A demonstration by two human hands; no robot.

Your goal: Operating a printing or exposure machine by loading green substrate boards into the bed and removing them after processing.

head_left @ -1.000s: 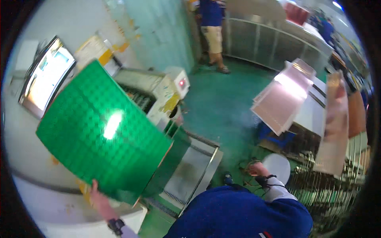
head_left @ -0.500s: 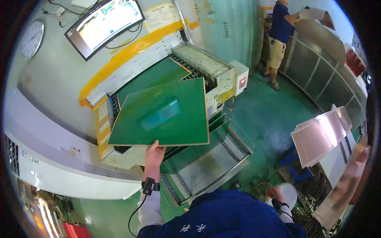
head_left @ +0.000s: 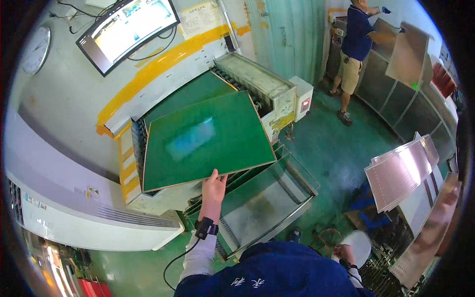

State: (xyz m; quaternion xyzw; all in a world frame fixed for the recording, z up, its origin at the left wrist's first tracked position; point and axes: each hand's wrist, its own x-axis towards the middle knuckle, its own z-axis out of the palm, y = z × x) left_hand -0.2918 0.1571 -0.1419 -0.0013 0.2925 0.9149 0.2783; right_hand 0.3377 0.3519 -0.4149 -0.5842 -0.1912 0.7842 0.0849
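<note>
My left hand (head_left: 214, 189) grips the near edge of a large green-coated panel (head_left: 232, 133) with a thin copper-coloured rim, thumb on top and fingers underneath. The panel is held tilted above a conveyor machine (head_left: 257, 74), partly covering it. Another green panel (head_left: 190, 96) lies on the machine's rollers, behind the held one. Low on the right, beside a white round stool-like top (head_left: 358, 246), is my right hand (head_left: 346, 253). Its fingers are too small and unclear to read.
A slotted metal rack (head_left: 262, 203) with several green panels at its far end stands before me. Copper-coloured sheets (head_left: 401, 173) are stacked at right. A co-worker (head_left: 356, 44) handles a sheet (head_left: 408, 54) at the back right. A screen (head_left: 128, 32) hangs on the wall.
My left hand has moved right, and the held panel has turned, its near right corner swinging right and up. The co-worker's sheet is now held lower and more upright.
</note>
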